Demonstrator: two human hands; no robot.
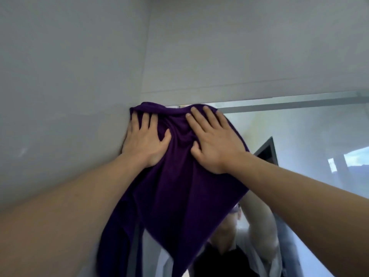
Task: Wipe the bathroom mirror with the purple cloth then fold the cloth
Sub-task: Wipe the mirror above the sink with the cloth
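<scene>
1. While both arms reach up, I see the purple cloth (pixel 179 176) spread against the top left corner of the mirror (pixel 299 140), right where the glass meets the grey wall (pixel 69 76).
2. My left hand (pixel 145 140) lies flat on the cloth's upper left part, fingers spread wide, palm pressing; it grips nothing.
3. My right hand (pixel 213 140) lies flat just beside it on the upper right part, fingers extended and splayed, likewise pressing rather than grasping.
4. The cloth bunches into folds between the two thumbs, and its lower part hangs loose down over the glass.
5. The mirror reflects a dark door frame (pixel 267 150) and a bright window (pixel 355 158) to the right.
</scene>
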